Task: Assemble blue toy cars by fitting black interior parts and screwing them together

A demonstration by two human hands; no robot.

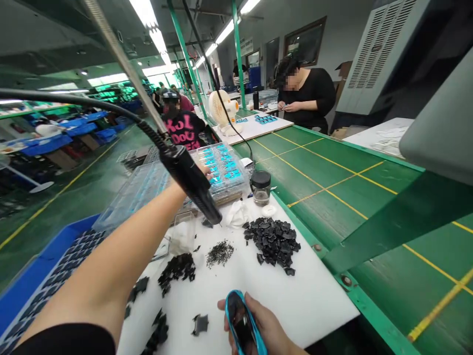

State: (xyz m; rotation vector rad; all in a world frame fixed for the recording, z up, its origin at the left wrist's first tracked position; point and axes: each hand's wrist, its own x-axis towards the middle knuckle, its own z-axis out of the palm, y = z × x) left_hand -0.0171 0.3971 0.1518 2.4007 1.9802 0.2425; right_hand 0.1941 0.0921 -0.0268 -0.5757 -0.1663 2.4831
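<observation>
My right hand (pixel 271 323) is closed around a glossy oval shell (pixel 242 320), black with a bright blue rim, at the bottom of the head view. My left arm stretches forward over the table. At its end my left hand (pixel 207 172) is at a clear plastic tray (pixel 236 185) with rows of blue parts. A hanging black electric screwdriver (pixel 190 182) hides most of that hand, so its fingers cannot be made out. Below the screwdriver's tip lies a scatter of tiny dark screws (pixel 219 253). A single dark plastic piece (pixel 200 325) lies left of the shell.
Heaps of black plastic pieces (pixel 273 241) and thin black parts (pixel 177 271) lie on the white table (pixel 306 305). A lidded jar (pixel 261 188) stands behind them. At left is a blue crate (pixel 79 224) of dark parts. A green conveyor (pixel 332 187) runs alongside. Co-workers sit farther off.
</observation>
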